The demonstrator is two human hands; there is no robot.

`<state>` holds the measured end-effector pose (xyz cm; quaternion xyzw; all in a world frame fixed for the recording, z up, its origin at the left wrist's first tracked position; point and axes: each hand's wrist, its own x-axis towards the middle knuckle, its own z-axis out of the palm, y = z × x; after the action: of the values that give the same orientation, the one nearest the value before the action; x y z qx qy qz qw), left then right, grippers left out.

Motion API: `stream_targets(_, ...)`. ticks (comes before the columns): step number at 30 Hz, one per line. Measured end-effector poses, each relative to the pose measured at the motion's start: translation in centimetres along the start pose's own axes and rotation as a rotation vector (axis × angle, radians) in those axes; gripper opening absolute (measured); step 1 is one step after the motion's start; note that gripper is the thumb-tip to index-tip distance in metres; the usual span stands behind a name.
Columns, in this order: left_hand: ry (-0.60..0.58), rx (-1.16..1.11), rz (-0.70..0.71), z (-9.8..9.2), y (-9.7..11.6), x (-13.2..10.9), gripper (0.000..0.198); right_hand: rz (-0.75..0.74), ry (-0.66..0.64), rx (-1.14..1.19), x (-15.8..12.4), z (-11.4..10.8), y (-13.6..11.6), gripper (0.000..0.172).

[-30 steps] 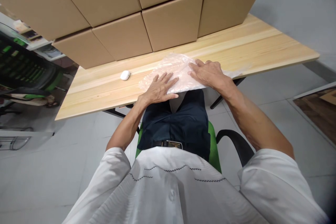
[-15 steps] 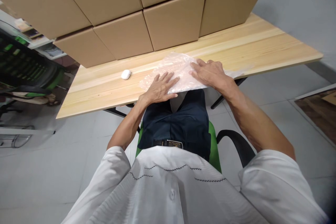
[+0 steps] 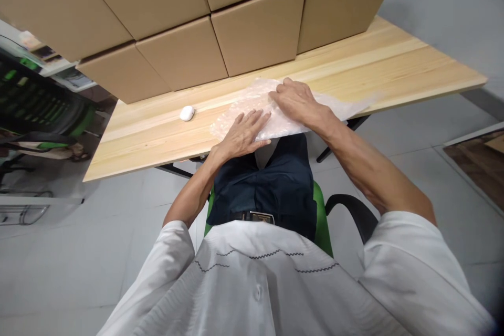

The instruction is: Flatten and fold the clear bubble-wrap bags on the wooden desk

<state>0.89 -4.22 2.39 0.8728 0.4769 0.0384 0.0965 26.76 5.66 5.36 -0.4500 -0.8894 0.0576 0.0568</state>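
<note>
A crinkled, translucent pinkish-white plastic sheet lies at the front edge of the wooden table, with a flatter tail stretching right. My left hand rests flat on its left part, fingers spread. Over the sheet's upper middle is my right hand, its fingers curled and pressed together; whether they pinch the plastic is hidden. A small white rounded case sits on the wood to the left of the sheet.
Stacked cardboard boxes line the back of the table. Below the front edge are my legs and a green chair with a black armrest. A dark green slatted object stands at the far left.
My right hand has moved left across the sheet and its fingers have curled in. More of the sheet's right part shows. My left hand has barely shifted.
</note>
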Motion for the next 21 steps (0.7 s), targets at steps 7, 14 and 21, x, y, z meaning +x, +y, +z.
stream_targets(7,0.005,-0.025,-0.112,-0.5,-0.2,-2.0,0.124,0.194,0.187,-0.099,-3.2,-3.0,1.2,0.071)
stream_targets(14,0.134,0.091,-0.265,-0.4,1.5,-4.0,0.104,0.279,0.425,-0.036,-6.2,-5.0,4.0,0.083)
stream_targets(21,0.152,0.124,-0.216,-0.4,4.2,-4.5,0.068,0.248,0.438,0.132,-9.8,-1.3,11.6,0.084)
